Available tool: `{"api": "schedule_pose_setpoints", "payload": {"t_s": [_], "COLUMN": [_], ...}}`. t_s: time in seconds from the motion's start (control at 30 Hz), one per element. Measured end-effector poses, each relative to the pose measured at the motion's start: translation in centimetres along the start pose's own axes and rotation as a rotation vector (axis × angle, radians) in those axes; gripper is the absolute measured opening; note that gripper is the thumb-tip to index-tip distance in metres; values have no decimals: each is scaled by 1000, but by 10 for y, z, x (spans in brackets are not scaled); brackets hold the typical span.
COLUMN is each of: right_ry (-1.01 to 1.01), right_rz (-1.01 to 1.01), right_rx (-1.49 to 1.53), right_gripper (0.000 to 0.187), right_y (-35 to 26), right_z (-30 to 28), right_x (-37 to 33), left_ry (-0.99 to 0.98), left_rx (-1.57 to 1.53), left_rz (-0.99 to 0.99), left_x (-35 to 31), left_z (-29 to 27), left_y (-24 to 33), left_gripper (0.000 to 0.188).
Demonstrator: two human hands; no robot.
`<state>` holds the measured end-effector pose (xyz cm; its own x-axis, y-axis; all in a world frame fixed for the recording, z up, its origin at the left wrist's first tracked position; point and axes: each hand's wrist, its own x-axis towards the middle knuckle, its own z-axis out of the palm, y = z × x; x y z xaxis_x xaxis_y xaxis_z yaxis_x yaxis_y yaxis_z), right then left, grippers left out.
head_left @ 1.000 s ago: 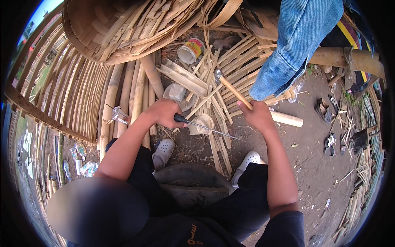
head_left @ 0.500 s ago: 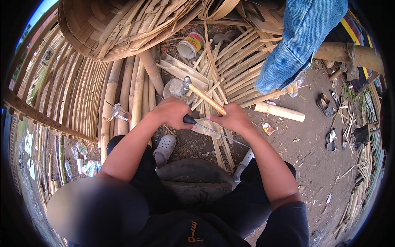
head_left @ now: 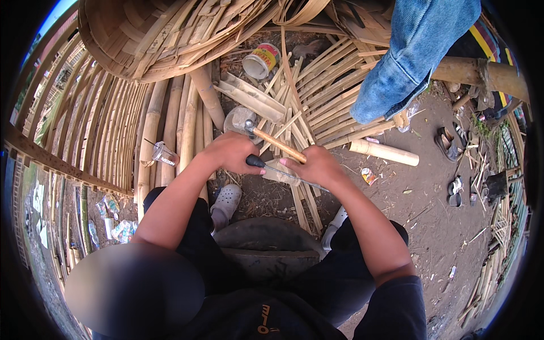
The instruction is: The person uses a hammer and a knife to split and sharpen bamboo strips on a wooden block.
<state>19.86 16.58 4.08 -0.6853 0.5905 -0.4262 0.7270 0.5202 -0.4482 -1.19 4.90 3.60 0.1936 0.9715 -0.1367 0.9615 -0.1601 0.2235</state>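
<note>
My right hand [head_left: 317,165] is closed around the wooden handle of a hammer [head_left: 279,144]. The hammer's small metal head points up and left, over a round grey block [head_left: 237,119]. My left hand [head_left: 231,153] is closed at the black handle of a long thin screwdriver-like tool [head_left: 255,161]. Its metal shaft slants right, just below my right thumb and toward my right wrist; I cannot make out its tip. Below both hands lies a pale flat piece of bamboo [head_left: 279,174] among loose strips.
Split bamboo slats [head_left: 334,85] spread ahead, beside a paint tin [head_left: 262,61]. A woven bamboo basket [head_left: 170,39] overhangs the far left. Bamboo poles [head_left: 152,124] stand at left, with a plastic cup [head_left: 164,154]. Jeans [head_left: 405,62] hang at the upper right. A cut bamboo tube [head_left: 385,153] lies right.
Both hands have shifted slightly left. The hammer head has moved down and left, and the black-handled tool has moved a little left and up.
</note>
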Motion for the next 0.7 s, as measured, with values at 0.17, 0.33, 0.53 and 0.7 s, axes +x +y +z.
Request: {"api": "schedule_pose_setpoints", "payload": {"t_s": [0.17,0.33,0.53,0.7], "right_ry": [51,117,168,174], "right_rz": [-35,-50,-30,-4], "right_rx": [-9,4,24,18], "right_gripper": [68,68,67,64], "right_y": [3,4,4,-1], "right_z": [8,13,15,10], "right_x": [2,3,5,2], "left_ry": [22,71,142,164], "left_rx": [7,-8,45,76], "left_rz": [20,-8,-55,-145], "left_x": [-2,-3,-4,-7], "left_z": [2,3,10,17], "left_y": [-1,-1,2,6], "left_gripper": [46,42,40,43]}}
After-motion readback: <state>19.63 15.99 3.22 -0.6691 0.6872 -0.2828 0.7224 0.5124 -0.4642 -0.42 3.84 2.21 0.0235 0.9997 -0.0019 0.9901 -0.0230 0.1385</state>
